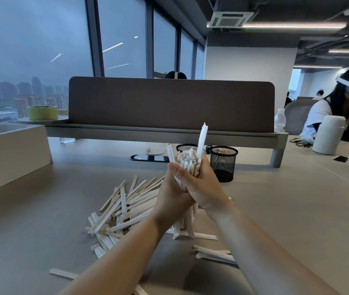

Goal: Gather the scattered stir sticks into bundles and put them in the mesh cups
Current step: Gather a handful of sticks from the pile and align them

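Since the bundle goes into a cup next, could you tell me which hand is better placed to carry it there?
Probably the right hand: it wraps the bundle on the side nearest the mesh cup. The left hand sits farther from it.

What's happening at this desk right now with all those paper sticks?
A person is gathering wrapped stir sticks. Both hands, the left hand and the right hand, clasp one upright bundle above the table, with a couple of sticks poking up higher than the rest. A loose pile of sticks still lies scattered on the table beneath and to the left. Two black mesh cups stand just beyond the hands; the bundle is not in either cup yet.
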A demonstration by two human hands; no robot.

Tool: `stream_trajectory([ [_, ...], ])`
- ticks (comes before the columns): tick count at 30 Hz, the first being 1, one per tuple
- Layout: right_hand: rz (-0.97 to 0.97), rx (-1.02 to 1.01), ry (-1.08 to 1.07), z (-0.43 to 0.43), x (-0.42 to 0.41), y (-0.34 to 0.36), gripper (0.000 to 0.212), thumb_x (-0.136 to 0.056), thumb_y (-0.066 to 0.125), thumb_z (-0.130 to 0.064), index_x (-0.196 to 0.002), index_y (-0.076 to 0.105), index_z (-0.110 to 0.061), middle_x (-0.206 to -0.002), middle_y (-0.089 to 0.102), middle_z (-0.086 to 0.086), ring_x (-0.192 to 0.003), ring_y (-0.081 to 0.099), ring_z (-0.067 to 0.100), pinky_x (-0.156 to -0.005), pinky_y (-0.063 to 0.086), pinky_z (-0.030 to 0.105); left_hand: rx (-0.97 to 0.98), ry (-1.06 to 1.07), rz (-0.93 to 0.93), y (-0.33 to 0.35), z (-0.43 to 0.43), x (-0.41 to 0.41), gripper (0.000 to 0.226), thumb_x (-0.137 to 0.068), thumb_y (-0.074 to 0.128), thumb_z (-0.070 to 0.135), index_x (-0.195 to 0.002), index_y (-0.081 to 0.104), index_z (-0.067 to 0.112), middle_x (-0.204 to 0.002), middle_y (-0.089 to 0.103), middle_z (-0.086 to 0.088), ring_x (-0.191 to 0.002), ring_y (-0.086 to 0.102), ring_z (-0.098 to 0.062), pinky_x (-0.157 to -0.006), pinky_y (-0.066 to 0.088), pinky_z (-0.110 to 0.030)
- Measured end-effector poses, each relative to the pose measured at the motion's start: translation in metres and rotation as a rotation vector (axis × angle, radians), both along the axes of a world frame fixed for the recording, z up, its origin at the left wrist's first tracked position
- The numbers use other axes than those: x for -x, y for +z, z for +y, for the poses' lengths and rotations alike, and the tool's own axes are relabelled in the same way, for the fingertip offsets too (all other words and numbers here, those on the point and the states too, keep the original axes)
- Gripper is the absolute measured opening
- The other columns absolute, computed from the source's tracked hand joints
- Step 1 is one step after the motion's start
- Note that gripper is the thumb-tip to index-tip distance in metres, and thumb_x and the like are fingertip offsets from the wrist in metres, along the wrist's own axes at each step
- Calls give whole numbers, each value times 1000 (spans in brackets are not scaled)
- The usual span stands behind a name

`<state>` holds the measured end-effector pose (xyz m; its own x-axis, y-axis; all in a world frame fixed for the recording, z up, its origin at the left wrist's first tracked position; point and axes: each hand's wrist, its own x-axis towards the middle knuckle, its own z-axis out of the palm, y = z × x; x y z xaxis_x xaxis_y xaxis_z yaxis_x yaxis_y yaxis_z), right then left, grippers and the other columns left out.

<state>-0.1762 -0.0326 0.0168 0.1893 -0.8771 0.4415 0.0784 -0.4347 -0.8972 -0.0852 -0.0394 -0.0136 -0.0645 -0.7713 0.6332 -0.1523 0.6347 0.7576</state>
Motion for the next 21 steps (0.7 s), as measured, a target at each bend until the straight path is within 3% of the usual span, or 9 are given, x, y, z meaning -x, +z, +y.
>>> stream_trajectory([
  [3, -2, 66, -39, 0, -3, 4, 58, -68, 75, -34, -115, 46, -17, -99, 61, 0, -88, 61, 1, -79, 50, 14, 45, 74, -36, 4, -3, 0, 32, -81, 66, 28, -109, 64, 12, -99, 71, 1, -99, 67, -7, -82, 58, -34],
  [6, 7, 111, -94, 0, -5, 6, 71, -66, 73, -40, -124, 35, -24, -117, 56, -1, -101, 58, -6, -86, 46, 10, 26, 70, -2, 0, -6, -3, 41, -79, 73, 24, -113, 60, 7, -101, 71, -4, -99, 69, -16, -82, 58, -46],
  [9, 41, 172, -152, -1, -5, 7, 92, -72, 70, -45, -144, 17, -22, -147, 37, 4, -130, 45, 8, -108, 41, 29, -19, 33, 76, -4, -5, -8, 55, -72, 82, 18, -120, 56, 7, -107, 70, -6, -102, 68, -20, -86, 57, -48],
  [12, 136, 293, -285, -2, -1, 14, 97, -79, 66, -48, -150, 5, -24, -157, 20, -3, -139, 35, 17, -113, 35, 39, -37, 67, 72, -6, -3, -7, 59, -66, 84, 22, -117, 56, 14, -101, 72, -2, -96, 70, -16, -83, 58, -45],
  [15, 254, 461, -437, -3, 5, 22, 89, -83, 60, -49, -151, 10, -23, -154, 18, -14, -143, 26, 13, -116, 29, 38, -66, 115, 53, -9, -3, -5, 60, -64, 85, 23, -115, 55, 16, -96, 72, 1, -89, 70, -12, -78, 59, -39],
  [19, 418, 577, -556, -9, 11, 26, 76, -86, 54, -52, -149, 24, -21, -157, 25, -6, -144, 24, 9, -116, 26, 34, -78, 154, 36, -11, -3, -5, 54, -65, 83, 17, -110, 53, 18, -90, 70, -1, -82, 69, -14, -72, 58, -36],
  [21, 448, 577, -570, -11, 11, 24, 70, -87, 52, -54, -146, 32, -22, -154, 33, -6, -141, 29, 8, -115, 29, 33, -75, 142, 34, -10, -2, -5, 55, -66, 84, 15, -110, 52, 22, -90, 69, 3, -81, 68, -9, -70, 57, -27],
])
